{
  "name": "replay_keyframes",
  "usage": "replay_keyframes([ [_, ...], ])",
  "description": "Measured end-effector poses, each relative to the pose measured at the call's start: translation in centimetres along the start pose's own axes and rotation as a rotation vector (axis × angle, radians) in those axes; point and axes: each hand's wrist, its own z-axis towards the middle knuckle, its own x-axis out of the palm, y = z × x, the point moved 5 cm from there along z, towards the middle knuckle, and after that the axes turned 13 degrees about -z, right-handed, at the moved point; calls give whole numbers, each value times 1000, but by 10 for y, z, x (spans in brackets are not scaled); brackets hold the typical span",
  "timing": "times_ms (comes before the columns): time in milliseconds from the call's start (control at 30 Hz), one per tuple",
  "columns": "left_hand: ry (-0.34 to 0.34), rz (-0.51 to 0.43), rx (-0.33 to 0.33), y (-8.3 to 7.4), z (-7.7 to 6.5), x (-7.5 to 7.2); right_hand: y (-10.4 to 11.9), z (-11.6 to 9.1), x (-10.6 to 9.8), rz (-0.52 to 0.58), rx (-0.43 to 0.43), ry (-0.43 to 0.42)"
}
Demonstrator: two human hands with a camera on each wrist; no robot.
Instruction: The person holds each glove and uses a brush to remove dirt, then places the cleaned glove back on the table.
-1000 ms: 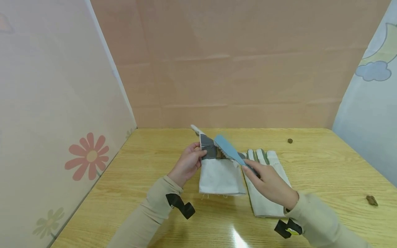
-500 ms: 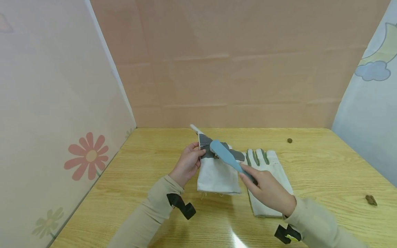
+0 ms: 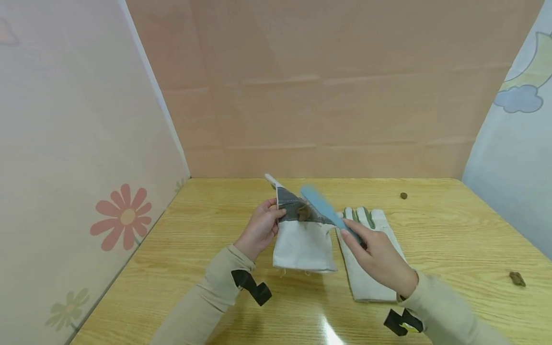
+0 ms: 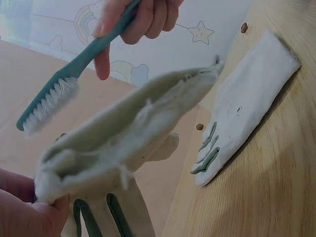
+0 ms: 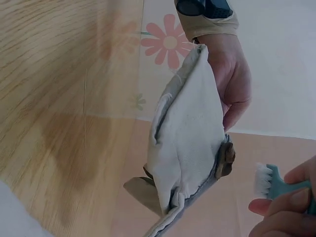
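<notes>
My left hand (image 3: 260, 226) pinches a white work glove (image 3: 304, 248) by its side, thumb on the grey palm patch. The glove is held above the table, its cuff hanging towards me. A brown clump (image 3: 304, 212) sticks to the grey patch, seen from the side in the right wrist view (image 5: 225, 159). In my right hand (image 3: 381, 258) is the handle of a blue brush (image 3: 321, 203). White bristles (image 4: 54, 101) show in the left wrist view; the right wrist view has them apart from the glove. The glove's fingers are mostly hidden in the head view.
A second white glove (image 3: 373, 282) with green finger trim lies flat on the wooden table (image 3: 172, 287), partly beneath my right hand. Small brown lumps sit at the back right (image 3: 403, 195) and near the right edge (image 3: 517, 279). Walls border the back and sides.
The brush moved left and down across the grey patch, then back up and right. The brown clump, mostly covered by the brush before, is now in sight. My left hand stays nearly still.
</notes>
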Motion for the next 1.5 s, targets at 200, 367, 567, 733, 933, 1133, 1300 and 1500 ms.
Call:
replay_keyframes([
  [200, 11, -11, -3, 0, -1, 1, -7, 2, 2, 10, 48, 43],
  [367, 24, -31, 8, 0, -2, 2, -7, 1, 8, 53, 65, 99],
  [567, 10, -41, 25, 0, -1, 1, -3, 0, 11, 42, 51, 121],
  [733, -3, -54, 17, 2, -1, 1, 1, -2, 11, 11, 7, 89],
  [933, -26, -64, 28, 2, 0, -1, 4, -3, 11, -19, -38, 60],
  [1133, -18, -59, 15, 2, -1, -1, -1, -1, 5, -26, 4, 48],
  [1300, -9, -55, 8, 0, -2, 0, -11, 0, 3, 0, 93, 67],
  [1500, -21, -57, 9, 0, -1, 1, -13, -1, 11, 45, 107, 110],
])
